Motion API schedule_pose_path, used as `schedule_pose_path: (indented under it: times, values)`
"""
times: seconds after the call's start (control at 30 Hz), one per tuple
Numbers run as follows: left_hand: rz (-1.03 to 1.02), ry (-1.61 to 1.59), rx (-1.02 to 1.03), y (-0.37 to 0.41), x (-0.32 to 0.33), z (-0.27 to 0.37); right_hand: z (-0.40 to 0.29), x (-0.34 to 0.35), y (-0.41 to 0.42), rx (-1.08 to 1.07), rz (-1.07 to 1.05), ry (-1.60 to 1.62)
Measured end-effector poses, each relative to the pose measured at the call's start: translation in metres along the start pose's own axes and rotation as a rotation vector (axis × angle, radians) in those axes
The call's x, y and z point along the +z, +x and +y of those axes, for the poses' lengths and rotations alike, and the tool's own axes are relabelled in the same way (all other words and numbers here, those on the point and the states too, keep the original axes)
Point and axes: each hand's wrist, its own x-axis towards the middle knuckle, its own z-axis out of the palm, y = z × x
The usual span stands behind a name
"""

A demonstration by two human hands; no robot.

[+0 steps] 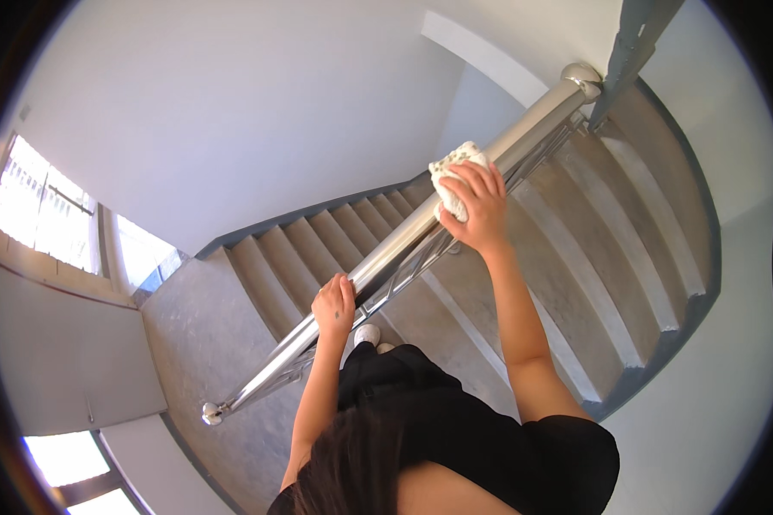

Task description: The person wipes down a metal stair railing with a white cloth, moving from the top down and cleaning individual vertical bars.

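A polished metal handrail (396,248) runs slantwise across the view, from the lower left to the upper right. My left hand (335,306) rests curled over its lower stretch, with the fingers' far side hidden behind the tube. Farther up the rail, my right hand (480,209) grips a folded, pale cloth (454,174) with a small dark pattern along one edge. The cloth lies pressed against the top of the tube, under my palm and fingers. Below the tube, thin metal balusters (419,264) are partly visible.
Concrete steps (592,257) rise on my right; another flight (309,248) lies beyond the rail. Ball caps end the rail at the lower left (212,413) and upper right (581,74). A bright window (45,206) is at left, above a landing (200,335). White shoes (367,334) show below me.
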Motion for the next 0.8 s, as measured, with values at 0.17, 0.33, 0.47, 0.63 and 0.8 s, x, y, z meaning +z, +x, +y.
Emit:
schedule_pose_path:
  times: [0.17, 0.33, 0.47, 0.63, 0.8]
  values:
    - [-0.018, -0.014, 0.067, 0.000, -0.001, 0.000, -0.022, 0.016, -0.009, 0.140, 0.096, 0.012]
    - [-0.051, -0.006, 0.274, 0.014, -0.014, 0.038, -0.067, 0.032, -0.031, 0.067, -0.015, 0.060]
    - [-0.026, -0.044, 0.415, 0.041, 0.001, 0.072, -0.058, 0.030, -0.025, -0.016, -0.032, 0.067]
    - [-0.045, -0.001, 0.427, 0.055, 0.015, 0.083, -0.022, 0.007, -0.005, -0.006, -0.023, 0.006]
    - [-0.014, 0.046, 0.430, 0.052, 0.017, 0.082, 0.038, -0.021, 0.022, -0.014, 0.052, -0.059]
